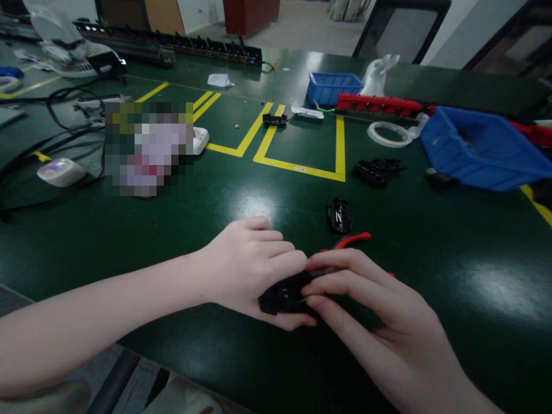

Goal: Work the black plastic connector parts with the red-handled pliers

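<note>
My left hand (254,259) is closed around a black plastic housing (282,296), its thumb below and its fingers curled over the top. From the right, my right hand (375,322) meets the housing with its fingertips pinched together at the open side. A thin pale sliver shows by that thumb tip, too small to name. Just beyond the right fingers lies a tool with red handles (356,237), probably pliers, partly hidden by the hand. Behind it rests another black plastic shell (339,215) with a white mark like an N.
Black parts (375,171) lie in a pile at right, near a blue bin (483,149) and a tape roll (389,134). Farther back stand a second blue bin (334,89) and a red strip (379,103). Black cables (52,144) and a fan (64,46) occupy the left.
</note>
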{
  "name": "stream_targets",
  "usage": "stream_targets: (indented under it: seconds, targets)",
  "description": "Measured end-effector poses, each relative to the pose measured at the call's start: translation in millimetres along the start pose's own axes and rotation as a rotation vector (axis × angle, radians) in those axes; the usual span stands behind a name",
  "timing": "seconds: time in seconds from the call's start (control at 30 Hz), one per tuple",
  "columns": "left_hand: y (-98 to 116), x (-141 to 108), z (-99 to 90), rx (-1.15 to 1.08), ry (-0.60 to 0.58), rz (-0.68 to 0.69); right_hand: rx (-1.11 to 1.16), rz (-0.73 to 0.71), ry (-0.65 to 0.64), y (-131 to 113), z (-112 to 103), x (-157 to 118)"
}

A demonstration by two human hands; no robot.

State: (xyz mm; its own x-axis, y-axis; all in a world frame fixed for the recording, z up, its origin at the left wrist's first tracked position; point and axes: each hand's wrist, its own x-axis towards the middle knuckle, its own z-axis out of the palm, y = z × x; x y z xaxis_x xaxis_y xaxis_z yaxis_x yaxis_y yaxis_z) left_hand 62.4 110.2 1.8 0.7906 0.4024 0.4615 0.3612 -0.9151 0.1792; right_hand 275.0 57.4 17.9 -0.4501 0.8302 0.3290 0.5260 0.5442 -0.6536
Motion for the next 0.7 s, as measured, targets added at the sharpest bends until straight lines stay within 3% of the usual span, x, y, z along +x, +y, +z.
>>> stream_targets:
  seconds: [0.33, 0.47, 0.57, 0.7]
  targets:
    - [-2, -3, 8.7, 0.072, -0.007, 0.003, -0.249, -0.291, 0.046, 1, 5, -1]
    - [-3, -4, 14.4, 0.094, 0.01, 0.021, -0.211, -0.268, 0.026, -2, 5, 2]
    - [-2, -2, 14.8, 0.017, 0.069, -0.064, -0.125, -0.209, 0.034, 1, -4, 3]
    - [-9, -2, 10.7, -0.06, 0.108, -0.122, -0.124, -0.133, 0.093, 19, -18, -3]
